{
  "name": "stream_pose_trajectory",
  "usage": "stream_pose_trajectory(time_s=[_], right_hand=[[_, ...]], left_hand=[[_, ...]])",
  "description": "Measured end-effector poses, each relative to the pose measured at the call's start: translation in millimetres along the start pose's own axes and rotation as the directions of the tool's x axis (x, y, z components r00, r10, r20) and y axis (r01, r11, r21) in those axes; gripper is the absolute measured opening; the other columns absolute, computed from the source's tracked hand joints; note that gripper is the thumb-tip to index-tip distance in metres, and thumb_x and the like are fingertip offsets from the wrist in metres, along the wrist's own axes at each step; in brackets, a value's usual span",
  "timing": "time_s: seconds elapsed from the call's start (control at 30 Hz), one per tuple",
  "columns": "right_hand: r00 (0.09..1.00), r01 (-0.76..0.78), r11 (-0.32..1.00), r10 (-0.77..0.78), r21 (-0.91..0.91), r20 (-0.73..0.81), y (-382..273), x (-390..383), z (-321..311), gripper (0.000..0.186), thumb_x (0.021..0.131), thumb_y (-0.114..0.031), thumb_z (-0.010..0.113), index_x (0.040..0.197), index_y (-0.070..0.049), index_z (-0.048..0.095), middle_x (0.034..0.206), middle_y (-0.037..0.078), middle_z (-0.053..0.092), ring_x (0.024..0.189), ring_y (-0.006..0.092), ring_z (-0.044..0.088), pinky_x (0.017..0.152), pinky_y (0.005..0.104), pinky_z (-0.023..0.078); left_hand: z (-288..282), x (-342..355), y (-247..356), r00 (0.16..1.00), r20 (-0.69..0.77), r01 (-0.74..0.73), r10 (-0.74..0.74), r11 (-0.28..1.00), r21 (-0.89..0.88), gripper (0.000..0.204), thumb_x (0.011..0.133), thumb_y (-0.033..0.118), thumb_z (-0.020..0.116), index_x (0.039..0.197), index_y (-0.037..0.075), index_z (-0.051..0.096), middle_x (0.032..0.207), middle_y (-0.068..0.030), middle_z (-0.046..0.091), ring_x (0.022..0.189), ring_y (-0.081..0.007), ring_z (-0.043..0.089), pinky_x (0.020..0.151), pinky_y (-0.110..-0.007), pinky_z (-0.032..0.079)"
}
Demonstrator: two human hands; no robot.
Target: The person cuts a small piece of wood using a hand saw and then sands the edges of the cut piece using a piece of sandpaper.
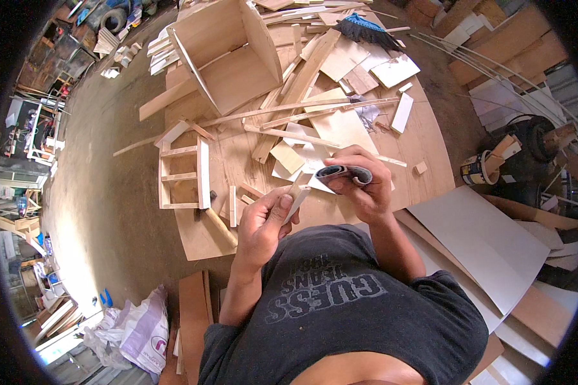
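Observation:
My left hand (262, 223) is closed around a short, pale wooden strip (297, 201), its thumb pressed along the side and the far end sticking up. Just to the right, my right hand (370, 190) grips a folded dark sheet of sandpaper (345, 174), whose curled edge faces the strip. A small gap separates the sandpaper from the wood. Both hands are held above the near edge of a plywood table (228, 151). Left of them stands a small ladder-like wooden frame (180, 168), with a round wooden handle (221, 228) beside it.
A large open plywood box (228, 61) sits at the table's far left. Loose strips, offcuts and a blue-and-black brush head (366, 31) crowd the far side. Large sheets (478, 237) lean at the right, near a bucket (479, 168). Plastic sacks (138, 330) lie lower left.

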State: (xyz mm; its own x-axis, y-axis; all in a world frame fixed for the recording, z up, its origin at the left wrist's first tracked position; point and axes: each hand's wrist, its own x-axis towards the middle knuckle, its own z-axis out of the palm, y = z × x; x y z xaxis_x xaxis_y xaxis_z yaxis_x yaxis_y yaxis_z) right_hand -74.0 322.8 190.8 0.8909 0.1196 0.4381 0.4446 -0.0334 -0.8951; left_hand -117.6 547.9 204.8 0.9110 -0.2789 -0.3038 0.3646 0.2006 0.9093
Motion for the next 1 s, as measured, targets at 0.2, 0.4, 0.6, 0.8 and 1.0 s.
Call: stream_pose_trajectory(time_s=[0.2,0.4,0.6,0.8,1.0], right_hand=[[0.987,-0.037,0.995,0.05,-0.089,0.152,-8.5,22.8,-0.6,0.041,0.075,-0.002,0.09,0.113,-0.014,0.083,0.089,0.001,0.063,0.08,0.0119,0.058,0.07,0.0273,0.048],[0.973,-0.102,0.993,0.113,-0.062,0.203,9.2,20.4,3.8,0.041,0.073,-0.003,0.091,0.111,-0.018,0.085,0.081,-0.003,0.056,0.075,0.0107,0.051,0.065,0.0269,0.041],[0.971,-0.104,0.991,0.119,-0.081,0.209,23.3,18.5,0.4,0.037,0.074,-0.008,0.092,0.107,-0.022,0.086,0.071,-0.006,0.046,0.069,0.0108,0.045,0.062,0.0278,0.038],[0.98,-0.054,0.996,0.066,-0.069,0.186,27.5,27.8,-6.3,0.038,0.075,-0.002,0.09,0.108,-0.019,0.086,0.075,-0.007,0.047,0.07,0.0089,0.046,0.062,0.0251,0.039],[0.997,0.075,0.996,-0.074,0.057,-0.021,18.2,22.9,-1.5,0.039,0.079,0.006,0.084,0.113,-0.014,0.083,0.097,0.0,0.063,0.084,0.0115,0.063,0.073,0.027,0.053]], left_hand=[[-1.0,4.8,2.7,0.996,-0.08,-0.033,0.049,0.981,0.191,0.043,0.109,0.038,0.06,0.103,-0.002,0.075,0.068,0.0012,0.058,0.058,-0.0045,0.045,0.052,-0.023,0.034],[-3.3,9.4,6.6,0.986,-0.064,-0.109,0.155,0.885,0.453,0.041,0.106,0.034,0.064,0.096,-0.004,0.075,0.062,-0.0027,0.057,0.059,-0.0093,0.051,0.054,-0.03,0.039],[-10.3,13.7,3.9,0.983,-0.078,-0.116,0.167,0.886,0.448,0.036,0.106,0.03,0.064,0.097,-0.003,0.076,0.062,-0.0031,0.057,0.059,-0.0101,0.052,0.056,-0.03,0.041],[1.4,20.3,2.3,0.977,-0.115,-0.114,0.179,0.897,0.427,0.036,0.105,0.03,0.066,0.106,-0.004,0.077,0.063,-0.0037,0.058,0.06,-0.01,0.052,0.056,-0.03,0.042],[5.6,19.3,-8.7,0.965,-0.131,-0.153,0.229,0.89,0.429,0.039,0.106,0.033,0.065,0.117,-0.004,0.075,0.074,-0.0036,0.065,0.063,-0.0078,0.053,0.056,-0.028,0.042]])
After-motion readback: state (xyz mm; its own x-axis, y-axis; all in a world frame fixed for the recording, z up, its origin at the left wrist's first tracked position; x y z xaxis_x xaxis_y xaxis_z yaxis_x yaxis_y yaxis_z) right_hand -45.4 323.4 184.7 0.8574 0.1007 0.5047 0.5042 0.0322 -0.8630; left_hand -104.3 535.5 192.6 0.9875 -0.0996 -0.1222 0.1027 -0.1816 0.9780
